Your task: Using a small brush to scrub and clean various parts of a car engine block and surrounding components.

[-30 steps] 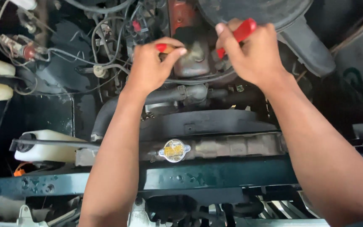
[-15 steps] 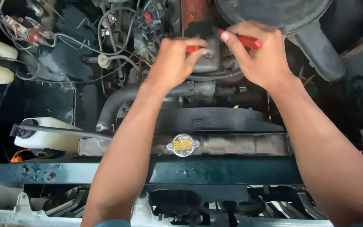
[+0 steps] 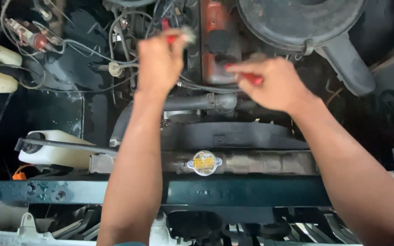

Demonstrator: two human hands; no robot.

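Motion-blurred over the rust-red engine block [image 3: 213, 41]: left hand [image 3: 159, 61] fisted on a red-handled tool [image 3: 178, 36], tip smeared; right hand [image 3: 277, 84] pinching another red handle [image 3: 251, 78], mostly hidden. White plastic reservoir [image 3: 58, 150] lower left, contents unreadable; brass radiator cap [image 3: 204, 162] seated.

Open engine bay of an old vehicle, seen from above in daylight.

A dark green crossmember [image 3: 251, 191] runs across the front, with the radiator [image 3: 270, 162] and its brass-coloured cap [image 3: 204, 162] just behind it. A round black air cleaner [image 3: 297, 20] sits at the top, a rust-red engine cover [image 3: 215, 45] beside it. White fluid bottles [image 3: 55, 152] stand left among tangled wires [image 3: 115, 41].
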